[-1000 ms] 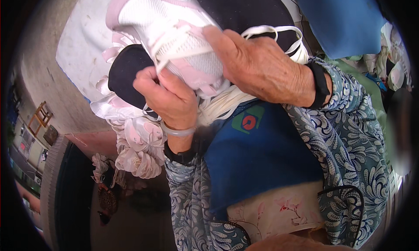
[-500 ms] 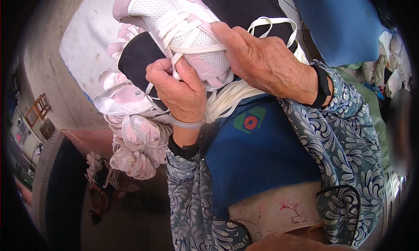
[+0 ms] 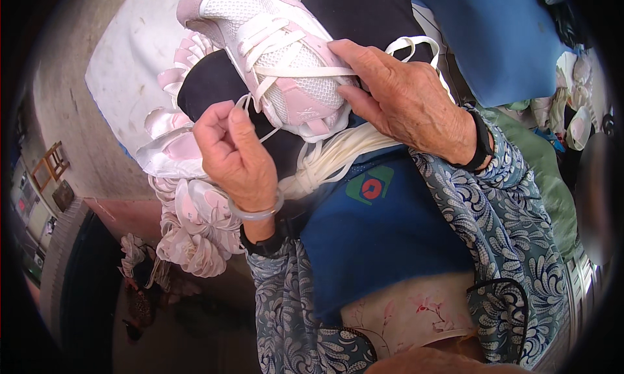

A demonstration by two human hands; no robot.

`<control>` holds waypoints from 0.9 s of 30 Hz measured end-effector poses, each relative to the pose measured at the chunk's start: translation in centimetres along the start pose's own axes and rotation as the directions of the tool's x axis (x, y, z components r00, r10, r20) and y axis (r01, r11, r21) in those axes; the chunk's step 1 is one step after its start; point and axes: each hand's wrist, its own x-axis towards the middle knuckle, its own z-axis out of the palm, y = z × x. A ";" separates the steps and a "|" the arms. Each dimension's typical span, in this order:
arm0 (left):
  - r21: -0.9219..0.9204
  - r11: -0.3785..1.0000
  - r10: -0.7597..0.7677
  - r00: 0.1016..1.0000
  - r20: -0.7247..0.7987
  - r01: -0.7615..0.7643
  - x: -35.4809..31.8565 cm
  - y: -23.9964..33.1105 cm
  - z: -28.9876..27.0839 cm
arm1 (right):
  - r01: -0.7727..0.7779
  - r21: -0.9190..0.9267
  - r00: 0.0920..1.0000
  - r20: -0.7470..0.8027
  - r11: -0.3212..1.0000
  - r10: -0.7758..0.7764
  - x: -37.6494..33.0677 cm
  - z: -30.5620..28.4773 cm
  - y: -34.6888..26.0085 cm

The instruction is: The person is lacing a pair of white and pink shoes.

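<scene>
- Head view, one white-and-pink mesh sneaker (image 3: pixel 279 55): at 12 o'clock, lying on the lap, toe toward 11 o'clock, white laces threaded across its top
- One left hand (image 3: pixel 234 156): just left of centre, fingers pinched together on a thin white lace end (image 3: pixel 250 102) beside the shoe's side
- One right hand (image 3: pixel 406 101): at 1 o'clock, fingers spread flat, pressing on the sneaker's heel end, not closed round it
- One bundle of loose white laces (image 3: pixel 331 163): centre, below the shoe, on a blue apron (image 3: pixel 383 237)
- Two wristbands: a clear bangle (image 3: pixel 257 211) and a black band (image 3: pixel 482 143)
- One heap of further pink-and-white shoes (image 3: pixel 195 224): at 8 o'clock
</scene>
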 end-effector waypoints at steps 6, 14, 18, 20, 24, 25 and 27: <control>-0.220 0.958 -0.182 0.983 0.025 0.183 1.0 1.2 -0.5 | 0.011 -0.015 1.000 -0.010 1.000 -0.011 0.2 -0.1 -0.3; -0.232 0.967 -0.097 0.994 0.050 0.106 2.5 1.3 2.6 | 0.091 -0.081 0.996 -0.013 0.993 -0.092 0.4 -0.6 -0.4; -0.255 0.961 -0.098 0.994 0.058 0.109 2.4 1.3 2.5 | 0.121 -0.101 0.992 0.032 0.987 -0.119 0.4 -0.6 -0.8; -0.182 0.982 -0.050 0.998 0.030 0.055 2.5 1.3 2.4 | 0.112 -0.088 0.993 0.034 0.990 -0.110 0.4 -0.3 -0.9; -0.168 0.985 -0.044 0.999 0.027 0.048 2.6 0.9 2.1 | 0.113 -0.064 0.994 0.014 0.992 -0.112 0.5 0.0 -0.9; -0.148 0.988 -0.040 0.999 0.031 0.044 2.6 0.7 1.9 | 0.109 -0.062 0.994 0.014 0.992 -0.108 0.5 0.1 -0.8; -0.123 0.992 -0.034 0.999 0.035 0.038 2.6 0.9 1.6 | 0.116 -0.025 0.993 0.002 0.993 -0.116 0.5 0.2 -0.9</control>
